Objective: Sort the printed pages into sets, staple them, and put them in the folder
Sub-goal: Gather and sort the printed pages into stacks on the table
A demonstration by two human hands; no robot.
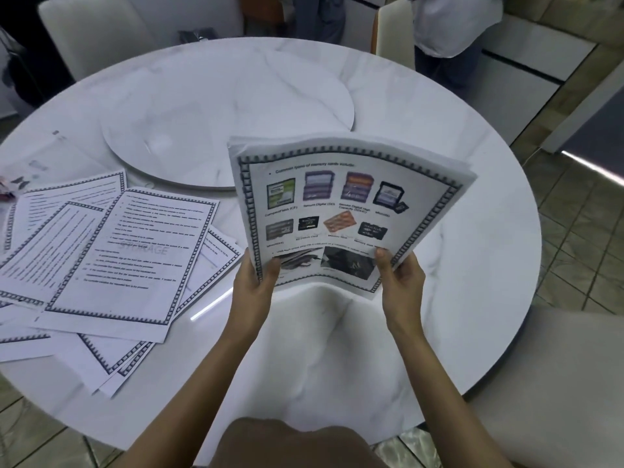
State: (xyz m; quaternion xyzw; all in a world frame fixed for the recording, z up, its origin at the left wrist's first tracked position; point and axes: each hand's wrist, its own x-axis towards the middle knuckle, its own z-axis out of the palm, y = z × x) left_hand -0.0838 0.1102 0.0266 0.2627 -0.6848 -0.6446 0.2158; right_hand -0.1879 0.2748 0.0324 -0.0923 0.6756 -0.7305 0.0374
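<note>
- round white marble table (439,332); near edge curves across the bottom of the view, right edge drops off to tiled floor; wide bare stretch of top in front of the person and to the right
- round turntable disc (216,106) raised at table centre; bare; its near rim runs just behind the loose sheets and behind the held stack's top left corner
- chairs: three in view; one at far left (91,32), one at far right of centre (395,32), one at near right (557,383), its seat tucked against the table edge
- loose printed pages (111,258) on the left of the table; overlapping and fanned at mixed angles; some seven or eight sheets visible, exact count unclear; lowest corners reach close to the near edge; top sheet shows a faint "STORAGE" watermark
- held stack of pages (341,211); lifted off the table, tilted toward the camera, bowed in the middle; several sheets, count cannot be told; front page shows memory card pictures inside a patterned border
- left hand (256,282); closed on the stack's bottom left corner, thumb on the front face, fingers hidden behind
- right hand (401,275); closed on the stack's bottom right corner, thumb on front, fingers behind
- small items at far left edge (13,187); too blurred to identify
</note>
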